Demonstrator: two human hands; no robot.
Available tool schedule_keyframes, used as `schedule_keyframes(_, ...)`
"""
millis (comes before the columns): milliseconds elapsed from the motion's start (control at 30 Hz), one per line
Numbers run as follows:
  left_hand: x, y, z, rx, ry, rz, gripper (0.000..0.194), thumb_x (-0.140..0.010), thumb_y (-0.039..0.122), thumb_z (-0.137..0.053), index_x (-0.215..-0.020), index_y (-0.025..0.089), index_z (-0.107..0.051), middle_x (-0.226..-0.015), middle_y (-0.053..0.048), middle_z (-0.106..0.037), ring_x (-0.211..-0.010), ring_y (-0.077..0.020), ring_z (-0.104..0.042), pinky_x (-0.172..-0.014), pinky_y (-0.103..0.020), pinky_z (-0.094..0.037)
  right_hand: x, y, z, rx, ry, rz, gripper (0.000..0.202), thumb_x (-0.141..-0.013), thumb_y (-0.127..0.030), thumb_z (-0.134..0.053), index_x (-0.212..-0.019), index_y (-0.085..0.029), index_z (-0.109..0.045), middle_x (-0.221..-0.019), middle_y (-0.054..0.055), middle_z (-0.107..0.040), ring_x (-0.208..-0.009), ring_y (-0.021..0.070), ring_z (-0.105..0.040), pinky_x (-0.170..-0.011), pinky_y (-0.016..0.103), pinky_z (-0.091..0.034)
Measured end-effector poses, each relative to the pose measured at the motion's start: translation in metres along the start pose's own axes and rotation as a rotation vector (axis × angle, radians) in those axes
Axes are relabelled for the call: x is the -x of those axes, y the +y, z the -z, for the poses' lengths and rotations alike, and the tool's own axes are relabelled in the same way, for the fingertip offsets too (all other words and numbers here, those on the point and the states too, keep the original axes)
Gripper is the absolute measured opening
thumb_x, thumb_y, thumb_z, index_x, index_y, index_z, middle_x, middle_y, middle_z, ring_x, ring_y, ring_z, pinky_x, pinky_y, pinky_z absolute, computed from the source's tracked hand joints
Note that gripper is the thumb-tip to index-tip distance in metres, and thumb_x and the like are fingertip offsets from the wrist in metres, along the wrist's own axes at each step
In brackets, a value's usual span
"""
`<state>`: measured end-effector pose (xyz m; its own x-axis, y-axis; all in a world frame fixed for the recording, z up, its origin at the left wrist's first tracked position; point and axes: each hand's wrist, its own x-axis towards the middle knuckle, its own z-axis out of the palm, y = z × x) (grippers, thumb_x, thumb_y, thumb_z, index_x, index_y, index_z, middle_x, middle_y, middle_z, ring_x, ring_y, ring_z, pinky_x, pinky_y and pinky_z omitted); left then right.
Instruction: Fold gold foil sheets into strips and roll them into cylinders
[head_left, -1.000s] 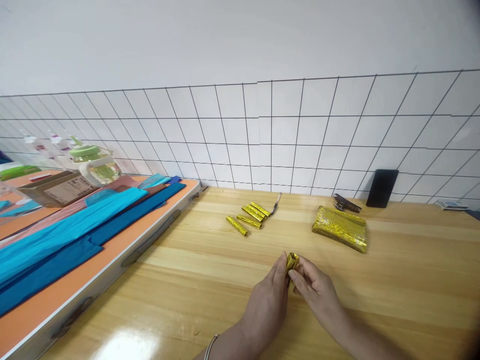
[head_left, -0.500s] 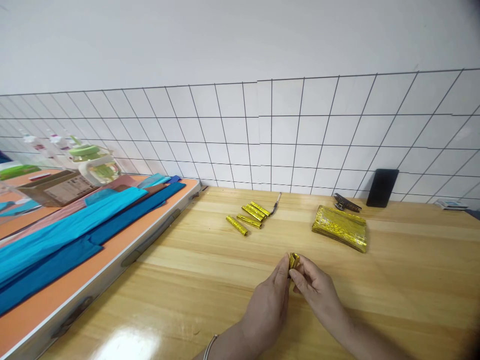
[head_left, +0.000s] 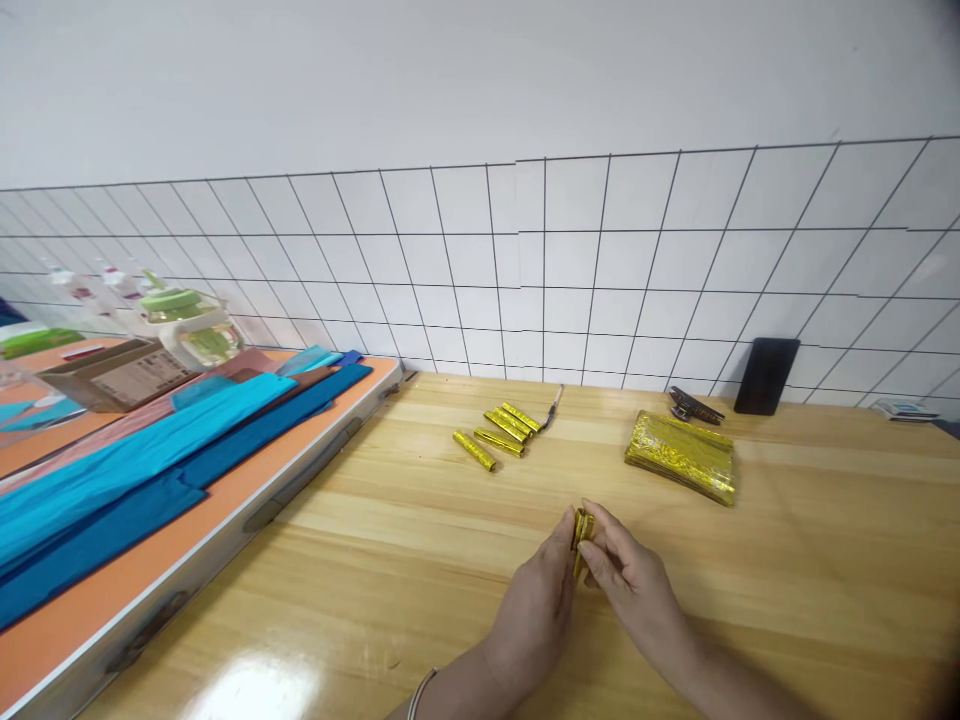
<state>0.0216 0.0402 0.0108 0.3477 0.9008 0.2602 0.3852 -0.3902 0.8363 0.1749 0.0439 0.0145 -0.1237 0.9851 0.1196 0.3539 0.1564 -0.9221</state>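
One piece of folded gold foil [head_left: 583, 530] is held between the left hand [head_left: 534, 605] and the right hand [head_left: 634, 580], both being clamped on it from opposite sides, over the near part of the counter [head_left: 360, 570]. Several slim gold rolls [head_left: 474, 451] are laid beyond the hands and to the left, near a pen-like object [head_left: 553, 409], while a flat gold stack [head_left: 681, 457] is set farther right, just beside a dark clip [head_left: 695, 408]. Blue fabric strips [head_left: 150, 445] are spread across an orange surface [head_left: 97, 597] at the left.
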Motion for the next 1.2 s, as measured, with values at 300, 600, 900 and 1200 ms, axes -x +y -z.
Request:
schedule_keyframes(300, 0.002, -0.007, -0.003, 0.062, 0.009, 0.041, 0.049, -0.093, 0.023, -0.035, -0.141, 0.020, -0.030, -0.130, -0.010, -0.052, -0.113, -0.0235, -0.055, -0.097, -0.037, -0.045, -0.003, 0.007, -0.003, -0.013, 0.023, -0.003, 0.033, -0.086, -0.038, -0.049, -0.116, -0.024, -0.047, -0.065, -0.003, -0.048, -0.059, 0.0136, -0.050, -0.058, 0.026, -0.045)
schedule_keyframes(600, 0.001, -0.006, -0.002, 0.067, 0.003, 0.067, 0.052, -0.091, 0.020, -0.038, -0.142, 0.019, -0.029, -0.130, -0.012, -0.052, -0.115, -0.0260, -0.054, -0.101, -0.039, -0.040, -0.007, 0.008, -0.002, -0.105, 0.027, -0.035, 0.025, -0.083, -0.035, -0.054, -0.102, -0.024, -0.043, -0.060, -0.007, -0.046, -0.054, 0.0120, -0.049, -0.055, 0.025, -0.042)
schedule_keyframes(900, 0.000, -0.006, 0.002, 0.025, -0.051, -0.027, 0.051, -0.092, 0.020, -0.035, -0.142, 0.022, -0.027, -0.131, -0.011, -0.051, -0.114, -0.0235, -0.055, -0.095, -0.038, -0.045, -0.016, -0.006, 0.010, -0.367, -0.046, -0.132, 0.032, -0.069, -0.043, -0.069, -0.073, -0.021, -0.047, -0.059, -0.006, -0.048, -0.050, 0.0087, -0.046, -0.046, 0.021, -0.037)
schedule_keyframes(1200, -0.007, 0.005, 0.014, 0.072, 0.063, 0.117, 0.046, -0.090, 0.034, -0.045, -0.134, 0.022, -0.039, -0.128, -0.010, -0.053, -0.115, -0.0225, -0.052, -0.098, -0.038, -0.042, -0.018, -0.020, 0.020, -0.505, 0.055, -0.148, 0.037, -0.062, -0.046, -0.074, -0.071, -0.020, -0.048, -0.062, -0.005, -0.054, -0.051, 0.0086, -0.048, -0.049, 0.022, -0.040)
